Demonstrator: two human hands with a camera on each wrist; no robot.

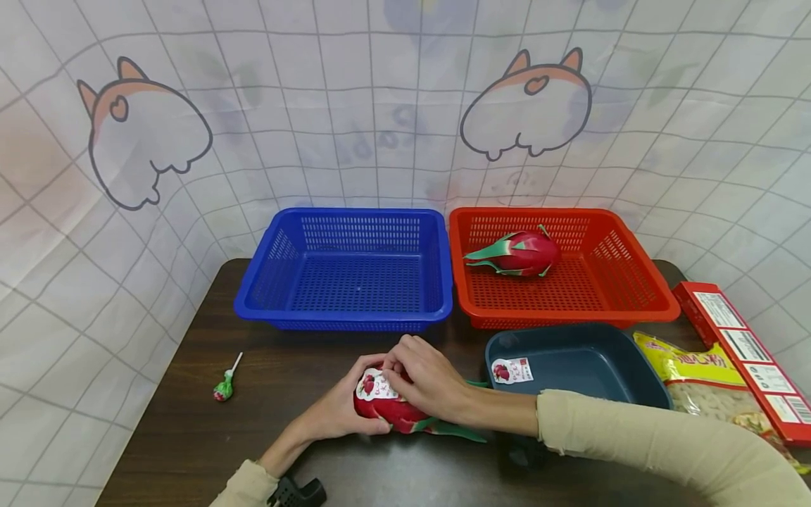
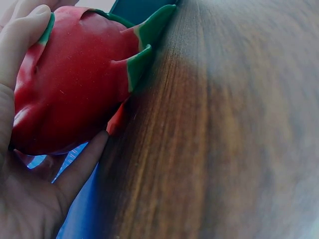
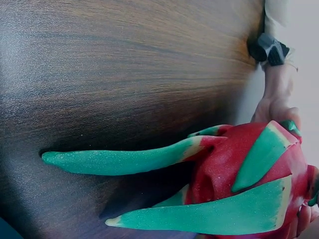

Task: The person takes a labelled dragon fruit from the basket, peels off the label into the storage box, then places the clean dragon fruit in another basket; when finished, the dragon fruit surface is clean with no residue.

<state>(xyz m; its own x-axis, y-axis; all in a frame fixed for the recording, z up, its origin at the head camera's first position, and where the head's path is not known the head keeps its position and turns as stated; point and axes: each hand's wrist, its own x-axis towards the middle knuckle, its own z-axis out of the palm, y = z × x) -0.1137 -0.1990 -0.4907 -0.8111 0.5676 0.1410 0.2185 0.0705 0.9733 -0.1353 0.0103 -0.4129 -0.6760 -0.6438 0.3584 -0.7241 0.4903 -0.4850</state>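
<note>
A red dragon fruit (image 1: 405,415) with long green leaf tips lies on the dark table, leaves pointing right. My left hand (image 1: 345,408) grips its rounded end, thumb along the near side and fingers over the far side. On top of the fruit is a white sticker (image 1: 374,386) with a dragon fruit picture. My right hand (image 1: 427,380) reaches over from the right, thumb and curled fingers pinching the sticker's right edge. In the left wrist view, the left fingers spread round the fruit's red skin. The green leaves (image 3: 209,214) fill the lower right wrist view.
Behind stand a blue basket (image 1: 342,320) and a red basket (image 1: 570,315), the red one holding another dragon fruit (image 1: 529,253). A dark blue tray (image 1: 589,352) with a similar sticker (image 1: 512,371) sits right. Beyond it are a noodle bag (image 1: 709,380) and red box (image 1: 747,345); a lollipop (image 1: 224,384) lies left.
</note>
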